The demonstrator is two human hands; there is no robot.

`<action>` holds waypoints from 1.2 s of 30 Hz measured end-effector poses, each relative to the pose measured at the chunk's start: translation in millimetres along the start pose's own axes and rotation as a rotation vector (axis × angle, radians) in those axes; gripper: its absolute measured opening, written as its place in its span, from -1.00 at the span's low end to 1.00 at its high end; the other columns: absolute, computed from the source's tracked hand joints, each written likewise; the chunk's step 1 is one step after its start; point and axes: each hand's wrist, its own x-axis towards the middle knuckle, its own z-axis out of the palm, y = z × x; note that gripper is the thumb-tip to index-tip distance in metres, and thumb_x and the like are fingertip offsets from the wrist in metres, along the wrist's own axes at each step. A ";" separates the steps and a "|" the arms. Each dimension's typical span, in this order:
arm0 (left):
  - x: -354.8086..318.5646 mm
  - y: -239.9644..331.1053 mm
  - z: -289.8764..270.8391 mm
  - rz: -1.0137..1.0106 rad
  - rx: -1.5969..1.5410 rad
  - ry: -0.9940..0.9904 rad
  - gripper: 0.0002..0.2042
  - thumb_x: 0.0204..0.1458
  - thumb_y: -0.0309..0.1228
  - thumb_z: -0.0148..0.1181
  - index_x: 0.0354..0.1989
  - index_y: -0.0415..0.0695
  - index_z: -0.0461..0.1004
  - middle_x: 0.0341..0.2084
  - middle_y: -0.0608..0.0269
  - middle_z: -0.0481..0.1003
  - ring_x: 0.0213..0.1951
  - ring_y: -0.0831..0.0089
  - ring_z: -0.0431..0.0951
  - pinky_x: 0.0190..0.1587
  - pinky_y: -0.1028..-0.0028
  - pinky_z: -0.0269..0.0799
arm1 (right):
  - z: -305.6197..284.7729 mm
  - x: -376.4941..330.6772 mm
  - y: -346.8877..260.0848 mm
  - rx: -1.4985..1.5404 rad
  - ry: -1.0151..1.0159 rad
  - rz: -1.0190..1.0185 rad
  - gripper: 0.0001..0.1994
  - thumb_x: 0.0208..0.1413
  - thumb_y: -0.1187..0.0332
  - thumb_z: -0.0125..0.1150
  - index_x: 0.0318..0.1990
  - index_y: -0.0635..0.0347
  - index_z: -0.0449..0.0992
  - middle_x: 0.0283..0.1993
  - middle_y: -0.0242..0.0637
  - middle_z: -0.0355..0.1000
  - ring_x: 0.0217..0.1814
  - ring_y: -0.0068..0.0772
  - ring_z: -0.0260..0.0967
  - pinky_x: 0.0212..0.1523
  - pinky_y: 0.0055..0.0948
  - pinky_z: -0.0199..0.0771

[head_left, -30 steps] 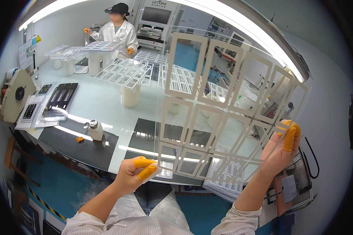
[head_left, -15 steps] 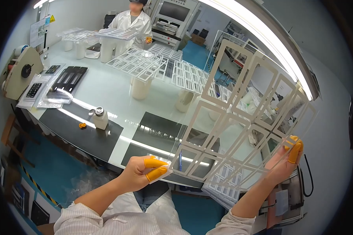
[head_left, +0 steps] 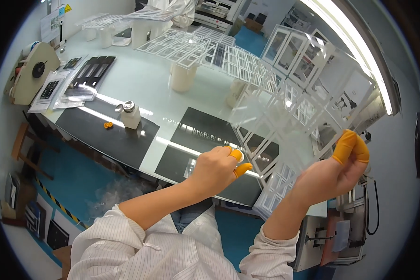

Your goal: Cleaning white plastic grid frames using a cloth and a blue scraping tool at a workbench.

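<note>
A clear sheet point(head_left: 299, 80) patterned with pale, open rectangular frames is held up over the right part of the counter point(head_left: 147, 93), steeply tilted; it looks thin, smooth and glossy, and its overlapping outlines blur with the background seen through it. The right hand point(head_left: 329, 175) is clamped on the sheet's right-hand edge, its bent fingers wearing stretchy, matt orange cots. The left hand point(head_left: 214, 172), also capped in orange, is apart from the right, near the sheet's lower left side; a bit of white material point(head_left: 241, 159) shows at its fingertips, but I cannot tell how firmly that is gripped or whether the hand touches the sheet. Both sleeves are pale, finely striped cloth. The counter has a slick, greenish-white top with shiny dark panels point(head_left: 196, 128) laid over it, and carries a squarish white bottle point(head_left: 131, 117) with a metal cap, a pair of small orange rolled cots point(head_left: 108, 125), and framed sheets point(head_left: 177, 46) raised on smooth white cylinders point(head_left: 183, 78). Compared with half a second ago, the left hand has left the sheet's lower left corner, its fingers more spread, the sheet leans further back, and the co-worker's head has gone out of view.
</note>
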 end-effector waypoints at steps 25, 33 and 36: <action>144.6 -3.1 202.0 -0.823 -1.377 -0.577 -0.79 0.05 -0.25 0.01 -0.49 -0.12 0.39 -0.66 0.44 0.34 -0.69 0.70 0.21 -0.68 0.67 0.06 | -181.2 -176.8 51.6 -0.363 -0.757 0.952 -0.82 -0.19 0.56 0.09 -0.33 0.36 0.42 -0.38 -0.15 0.35 -0.34 -0.30 0.35 -0.32 -0.48 0.34; 174.9 0.8 288.6 -0.793 -1.277 -0.709 -0.77 0.07 -0.22 -0.04 -0.49 -0.09 0.38 -0.70 0.46 0.28 -0.73 0.70 0.09 -0.70 0.65 -0.05 | -197.1 -192.2 47.0 -0.505 -1.038 0.754 -0.83 -0.19 0.48 0.14 -0.37 0.35 0.41 -0.39 -0.13 0.34 -0.34 -0.15 0.28 -0.33 -0.33 0.28; 172.4 3.0 300.6 -0.879 -1.206 -0.703 -0.75 0.06 -0.18 -0.02 -0.52 -0.08 0.39 -0.74 0.46 0.26 -0.75 0.68 0.05 -0.69 0.61 -0.09 | -189.6 -194.6 53.7 -0.461 -1.085 0.745 -0.84 -0.18 0.47 0.14 -0.40 0.34 0.40 -0.41 -0.12 0.33 -0.35 -0.12 0.25 -0.34 -0.31 0.24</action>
